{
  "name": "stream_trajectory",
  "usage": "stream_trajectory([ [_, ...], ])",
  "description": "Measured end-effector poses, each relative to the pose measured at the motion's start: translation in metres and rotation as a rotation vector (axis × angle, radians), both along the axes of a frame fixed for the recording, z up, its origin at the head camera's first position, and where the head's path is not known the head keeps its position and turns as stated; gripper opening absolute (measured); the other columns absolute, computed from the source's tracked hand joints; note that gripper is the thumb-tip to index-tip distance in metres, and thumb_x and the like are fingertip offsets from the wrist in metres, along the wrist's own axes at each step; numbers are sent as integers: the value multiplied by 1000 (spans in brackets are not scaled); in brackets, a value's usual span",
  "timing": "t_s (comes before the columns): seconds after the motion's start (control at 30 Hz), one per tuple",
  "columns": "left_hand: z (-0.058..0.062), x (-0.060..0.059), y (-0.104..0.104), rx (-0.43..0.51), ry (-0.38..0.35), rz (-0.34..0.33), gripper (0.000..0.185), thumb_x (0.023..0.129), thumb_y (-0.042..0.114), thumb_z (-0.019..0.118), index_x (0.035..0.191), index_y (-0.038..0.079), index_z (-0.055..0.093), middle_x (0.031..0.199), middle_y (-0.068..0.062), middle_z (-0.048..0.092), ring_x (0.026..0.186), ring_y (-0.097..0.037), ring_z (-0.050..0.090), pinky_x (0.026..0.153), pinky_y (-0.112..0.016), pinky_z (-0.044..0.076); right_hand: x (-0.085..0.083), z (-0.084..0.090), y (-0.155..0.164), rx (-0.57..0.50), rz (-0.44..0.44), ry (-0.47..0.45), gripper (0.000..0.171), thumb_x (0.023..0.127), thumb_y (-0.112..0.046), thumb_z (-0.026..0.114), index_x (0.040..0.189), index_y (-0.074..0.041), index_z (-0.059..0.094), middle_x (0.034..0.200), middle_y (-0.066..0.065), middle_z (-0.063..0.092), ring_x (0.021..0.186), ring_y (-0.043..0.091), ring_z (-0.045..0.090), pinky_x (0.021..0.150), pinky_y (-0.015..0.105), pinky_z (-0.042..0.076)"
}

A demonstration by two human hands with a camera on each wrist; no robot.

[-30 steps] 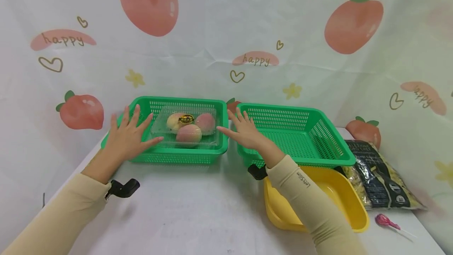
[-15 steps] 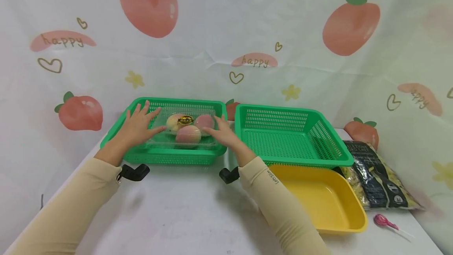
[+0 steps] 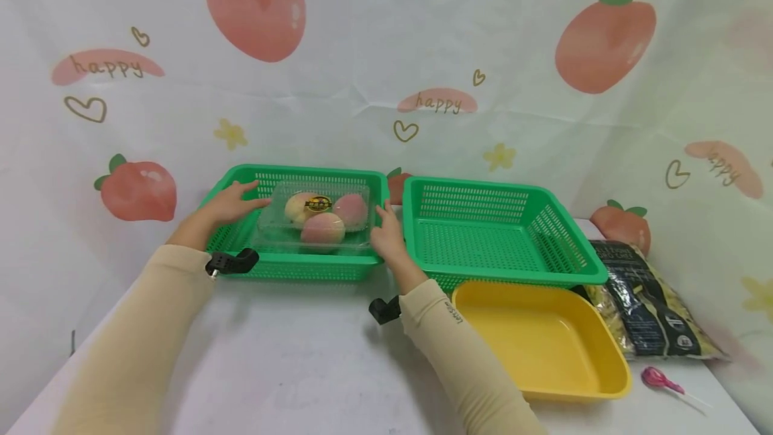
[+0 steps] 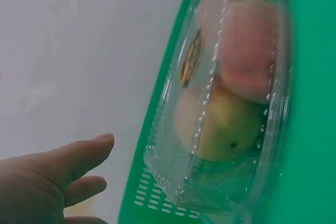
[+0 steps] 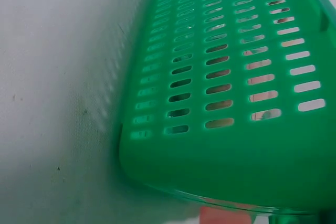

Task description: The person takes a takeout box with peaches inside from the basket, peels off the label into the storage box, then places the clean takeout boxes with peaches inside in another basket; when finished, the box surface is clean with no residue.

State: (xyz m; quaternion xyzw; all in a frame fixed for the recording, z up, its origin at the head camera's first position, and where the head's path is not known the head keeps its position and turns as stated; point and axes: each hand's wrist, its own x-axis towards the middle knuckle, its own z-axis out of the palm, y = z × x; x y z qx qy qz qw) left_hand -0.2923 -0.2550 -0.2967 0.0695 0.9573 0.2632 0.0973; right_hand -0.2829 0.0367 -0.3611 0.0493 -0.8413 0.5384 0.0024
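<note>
clear box (image 3: 315,215) sits left of centre in the frame, inside the left green basket (image 3: 290,266), three peaches (image 3: 323,228) showing through the plastic, a black-and-gold sticker (image 3: 318,204) up on the lid. and look at the left hand (image 3: 228,205), over the left side of that basket: thumb and fingers apart, pointing toward the box, holding nothing. from the left wrist there's a plain gap between thumb and plastic. now across to the right hand (image 3: 389,235), mid-frame, right up at the basket's right rim, a couple of fingertips pointing upward. how far those fingers are open, or whether they have hold of the rim, i can't tell; the right wrist view is mostly slotted green wall, with a bit of finger at the bottom edge.

right of centre stands the right green basket (image 3: 471,250). below it, lower right, a yellow tub (image 3: 543,341), the right sleeve (image 3: 465,361) crossing just beside it. far right, a shiny bag (image 3: 652,311) with dark print, and below that a pink lollipop (image 3: 655,376) lying on the white table (image 3: 290,361). behind everything, a fruit-print cloth (image 3: 362,39).
</note>
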Motion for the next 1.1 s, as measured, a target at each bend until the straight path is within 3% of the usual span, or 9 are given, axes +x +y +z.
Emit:
stream_trajectory([
  [0.13, -4, -9, -4, 42, -59, 14, 79, 96, 47, 41, 149, -1, 6, 150, -34, -1, 136, -53, 3, 106, -66, 17, 0, -1, 0, -2, 0, 3, 57, 91, 9, 32, 146, -1, 26, 158, 4, 7, 145, 25, 8, 50, 25, 26],
  [0.3, -12, -18, -4, 182, -111, 27, 74, 98, 42, 42, 150, 6, 2, 152, -29, -7, 136, -53, 1, 107, -66, 14, 2, -1, 0, 1, -5, 10, 57, 90, 9, 33, 146, -1, 25, 158, 6, 8, 145, 26, 9, 51, 26, 27],
  [0.57, -45, -26, -1, 456, -226, 166, 79, 98, 43, 40, 146, 23, -19, 151, -20, -24, 136, -55, -1, 103, -69, 19, 4, -2, -2, 6, -6, 39, 59, 89, 11, 33, 146, 0, 24, 157, 9, 11, 144, 27, 10, 54, 28, 28],
  [0.7, -53, -26, 1, 484, -272, 179, 82, 97, 44, 42, 144, 24, -22, 150, -21, -25, 136, -55, 0, 105, -68, 19, 5, -4, -1, -12, -9, 35, 59, 88, 12, 33, 146, 0, 24, 157, 9, 11, 145, 27, 10, 53, 28, 26],
  [0.93, -52, -26, 2, 467, -322, 99, 85, 97, 44, 42, 140, 25, -29, 149, -24, -26, 135, -56, 6, 106, -65, 21, 2, -3, -1, -15, -32, 35, 59, 89, 12, 32, 146, -1, 25, 157, 7, 13, 145, 27, 11, 61, 30, 32],
  [1.1, -53, -28, 2, 479, -333, 79, 82, 98, 42, 40, 141, 25, -28, 149, -23, -27, 135, -54, 9, 108, -62, 22, 1, -3, -1, -21, -33, 32, 59, 89, 12, 32, 146, -1, 25, 157, 7, 12, 145, 26, 10, 64, 31, 34],
])
